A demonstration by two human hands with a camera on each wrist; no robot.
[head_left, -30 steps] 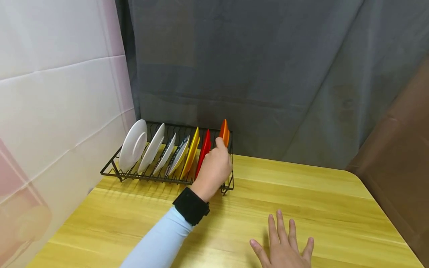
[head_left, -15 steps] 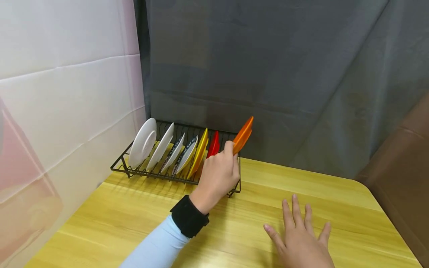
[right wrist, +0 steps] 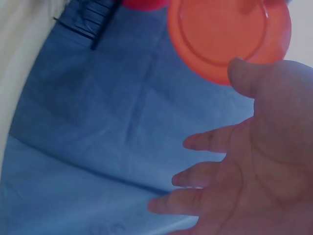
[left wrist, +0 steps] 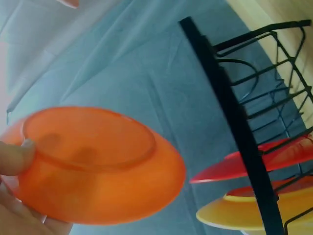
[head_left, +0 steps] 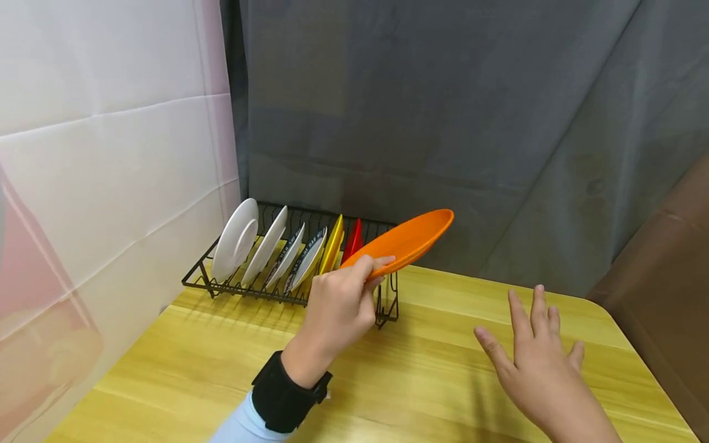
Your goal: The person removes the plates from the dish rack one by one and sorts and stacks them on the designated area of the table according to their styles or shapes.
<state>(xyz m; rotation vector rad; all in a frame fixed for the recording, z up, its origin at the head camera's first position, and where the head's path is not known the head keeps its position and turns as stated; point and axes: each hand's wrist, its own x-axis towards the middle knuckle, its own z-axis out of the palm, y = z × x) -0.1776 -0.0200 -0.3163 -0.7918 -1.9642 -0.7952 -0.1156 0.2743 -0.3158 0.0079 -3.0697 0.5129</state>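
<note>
My left hand (head_left: pixel 340 301) grips an orange plate (head_left: pixel 412 239) by its near rim, thumb on one face and fingers on the other. The plate is tilted and raised in front of the right end of a black wire dish rack (head_left: pixel 392 307). To the right, my right hand (head_left: pixel 540 363) is held over the table with its fingers spread and nothing in it. In the right wrist view its thumb overlaps the edge of the orange plate (right wrist: pixel 220 34). The left wrist view shows the plate's underside (left wrist: pixel 93 142) with its raised foot ring.
In the rack stand white plates (head_left: pixel 235 240), dark-patterned white plates (head_left: pixel 310 258), a yellow plate (head_left: pixel 332 243) and a red plate (head_left: pixel 352 239). The rack is on a wooden table (head_left: pixel 432 344). A grey curtain (head_left: pixel 432 123) hangs behind, and a pale sheet (head_left: pixel 138 172) hangs at left.
The left hand has lifted the orange plate out of the rack's right end and tipped it from near upright toward flat. The right hand has moved forward and to the right.
</note>
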